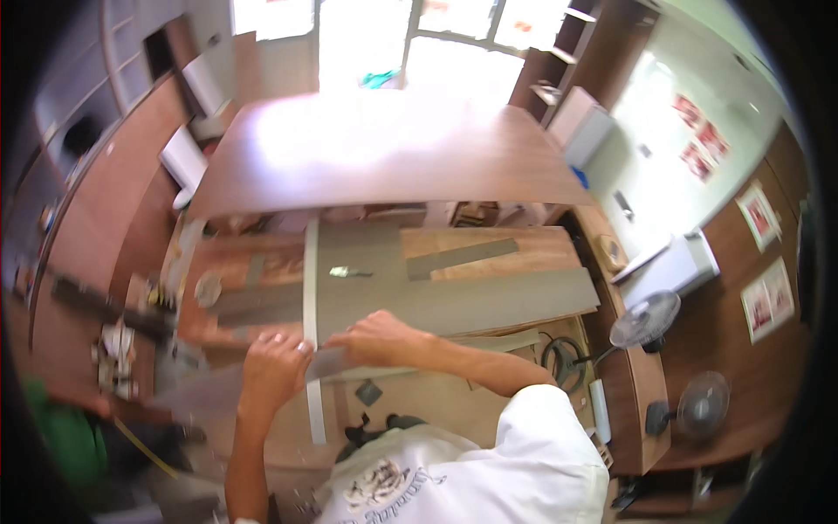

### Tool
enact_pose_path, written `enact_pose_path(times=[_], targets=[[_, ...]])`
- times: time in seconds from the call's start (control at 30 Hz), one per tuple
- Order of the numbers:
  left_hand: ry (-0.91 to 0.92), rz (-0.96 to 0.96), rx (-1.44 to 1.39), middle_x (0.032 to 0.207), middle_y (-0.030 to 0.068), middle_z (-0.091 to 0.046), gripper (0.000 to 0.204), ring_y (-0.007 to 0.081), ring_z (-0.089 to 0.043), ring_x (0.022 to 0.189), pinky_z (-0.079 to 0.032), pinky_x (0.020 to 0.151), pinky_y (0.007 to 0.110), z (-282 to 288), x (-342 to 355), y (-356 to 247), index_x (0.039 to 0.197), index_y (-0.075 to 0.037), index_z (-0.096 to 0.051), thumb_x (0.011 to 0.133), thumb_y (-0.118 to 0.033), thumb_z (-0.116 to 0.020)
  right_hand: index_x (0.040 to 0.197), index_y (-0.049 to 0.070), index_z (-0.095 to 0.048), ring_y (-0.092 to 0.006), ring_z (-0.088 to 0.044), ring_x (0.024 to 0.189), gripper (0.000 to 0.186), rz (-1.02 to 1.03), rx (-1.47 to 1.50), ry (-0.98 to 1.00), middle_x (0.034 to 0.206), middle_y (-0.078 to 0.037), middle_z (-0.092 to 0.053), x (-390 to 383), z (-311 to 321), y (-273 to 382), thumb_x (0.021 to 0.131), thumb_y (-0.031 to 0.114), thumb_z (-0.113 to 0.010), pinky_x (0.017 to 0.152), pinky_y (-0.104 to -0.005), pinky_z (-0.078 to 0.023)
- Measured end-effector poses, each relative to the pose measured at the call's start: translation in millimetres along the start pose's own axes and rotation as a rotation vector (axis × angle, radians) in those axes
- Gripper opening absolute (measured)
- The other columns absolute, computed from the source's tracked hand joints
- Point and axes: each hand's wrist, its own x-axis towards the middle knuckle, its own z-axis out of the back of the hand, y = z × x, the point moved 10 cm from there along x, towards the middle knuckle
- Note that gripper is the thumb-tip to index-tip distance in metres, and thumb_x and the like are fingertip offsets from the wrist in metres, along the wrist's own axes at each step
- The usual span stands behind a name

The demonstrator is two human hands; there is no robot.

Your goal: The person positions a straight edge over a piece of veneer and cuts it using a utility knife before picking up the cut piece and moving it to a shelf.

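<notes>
Both of my hands are closed at the near edge of the workbench. My left hand [278,367] grips a thin grey sheet strip [214,384], its fingers curled over the upper edge. My right hand [377,339] pinches the right end of the same strip, close beside the left. The strip stretches out to the left and is smeared by motion. A long narrow white strip [311,284] runs away from me just behind my hands. Beyond them, a grey sheet [445,301] lies on brown boards, with a small flat-bladed tool [349,272] on it.
A large brown panel [393,166] lies across the far side. Two fans [646,319] and a coiled hose or cable [566,362] are on the right. A dark square piece [368,393] lies near me. Someone in green [65,437] is at the lower left.
</notes>
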Motion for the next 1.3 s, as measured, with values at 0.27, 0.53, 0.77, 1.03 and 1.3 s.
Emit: enact_pose_path(times=[0.27,0.53,0.77,1.03,1.3], targets=[[0.086,-0.108,0.136,0.094,0.0030,-0.069,0.023,0.0199,-0.067,0.100,-0.049,0.101,0.039,-48,62,-16,0.105,-0.013,-0.070,0.083,-0.019,-0.070,0.111,0.010,-0.074,-0.0370,-0.070,0.076,0.024,-0.064,0.040,-0.074,0.087,-0.018,-0.073,-29,41,-57,0.094,0.026,-0.069,0.066,-0.0458,-0.054],[-0.537,0.011,-0.074,0.117,0.0041,-0.065,0.023,0.0217,-0.066,0.111,-0.045,0.113,0.048,12,7,-31,0.110,-0.017,-0.067,0.088,-0.019,-0.072,0.103,0.001,-0.071,-0.0418,-0.063,0.070,0.023,-0.133,0.027,-0.045,0.076,-0.022,-0.065,-48,66,-89,0.094,0.021,-0.071,0.062,-0.0500,-0.045],[-0.381,0.355,-0.144,0.105,0.0050,-0.071,0.016,0.0238,-0.069,0.103,-0.053,0.105,0.046,-12,-164,63,0.099,-0.011,-0.073,0.084,-0.012,-0.077,0.107,-0.002,-0.068,-0.0410,-0.059,0.068,0.027,-0.319,-0.099,0.020,0.073,-0.020,-0.063,-25,90,-85,0.093,0.021,-0.072,0.065,-0.0495,-0.043],[-0.242,0.795,-0.309,0.095,0.0097,-0.073,0.006,0.0323,-0.069,0.095,-0.054,0.085,0.045,-66,-407,259,0.091,-0.008,-0.073,0.091,-0.013,-0.071,0.123,0.000,-0.068,-0.0428,-0.064,0.099,0.038,-0.590,-0.277,-0.026,0.103,-0.026,-0.070,75,100,-17,0.097,0.028,-0.068,0.086,-0.0493,-0.048],[-0.226,0.890,-0.454,0.090,0.0101,-0.072,0.014,0.0329,-0.068,0.087,-0.053,0.079,0.042,-29,-533,374,0.090,-0.006,-0.073,0.092,-0.019,-0.070,0.126,-0.001,-0.065,-0.0346,-0.064,0.107,0.038,-0.602,-0.149,-0.165,0.112,-0.020,-0.070,191,118,48,0.104,0.029,-0.060,0.095,-0.0437,-0.047]])
